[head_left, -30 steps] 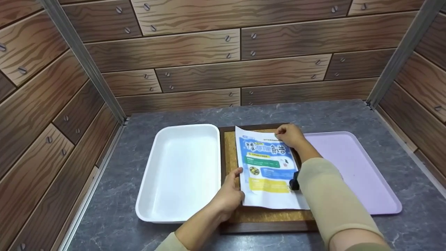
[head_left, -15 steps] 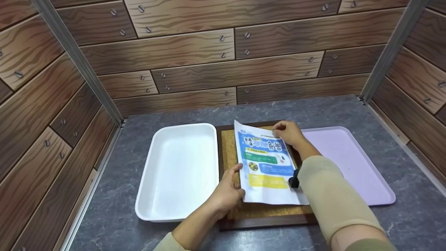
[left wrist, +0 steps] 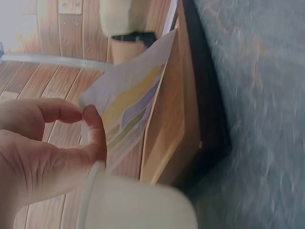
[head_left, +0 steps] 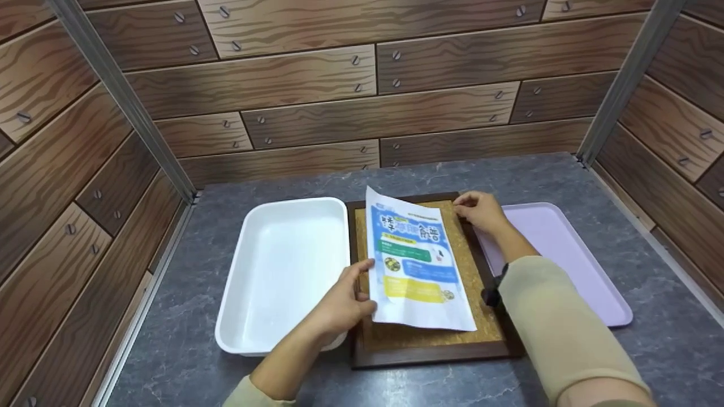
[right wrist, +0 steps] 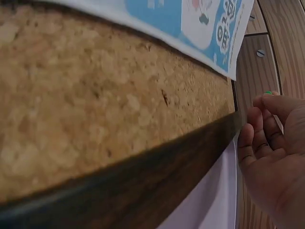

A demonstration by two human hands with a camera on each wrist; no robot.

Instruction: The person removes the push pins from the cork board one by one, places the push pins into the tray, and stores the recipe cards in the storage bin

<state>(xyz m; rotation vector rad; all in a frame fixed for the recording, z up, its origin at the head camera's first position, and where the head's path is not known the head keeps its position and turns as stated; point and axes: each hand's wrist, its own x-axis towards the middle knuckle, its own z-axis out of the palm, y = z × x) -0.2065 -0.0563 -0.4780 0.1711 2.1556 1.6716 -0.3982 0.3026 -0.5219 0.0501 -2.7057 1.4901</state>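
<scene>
My left hand (head_left: 342, 305) holds a printed paper sheet (head_left: 416, 265) by its left edge. In the left wrist view, its thumb and a finger come together at the sheet's edge (left wrist: 136, 95). The sheet lies tilted over a dark-framed corkboard (head_left: 481, 316), its top left corner lifted. My right hand (head_left: 483, 215) is at the board's top right corner, apart from the sheet. A speck of green, seemingly a pushpin (right wrist: 268, 92), shows at its pinching fingertips in the right wrist view; the rest is hidden.
A deep white tray (head_left: 226, 316) stands left of the corkboard. To the right lies a shallow lilac tray (head_left: 565, 260), partly behind my right arm. Wood-patterned walls (head_left: 317, 113) enclose the grey marbled table (head_left: 169, 339) at the back and sides.
My right hand has left the sheet's top right corner and moved right to the board's frame. The sheet and my left hand have shifted left, baring the cork on the right.
</scene>
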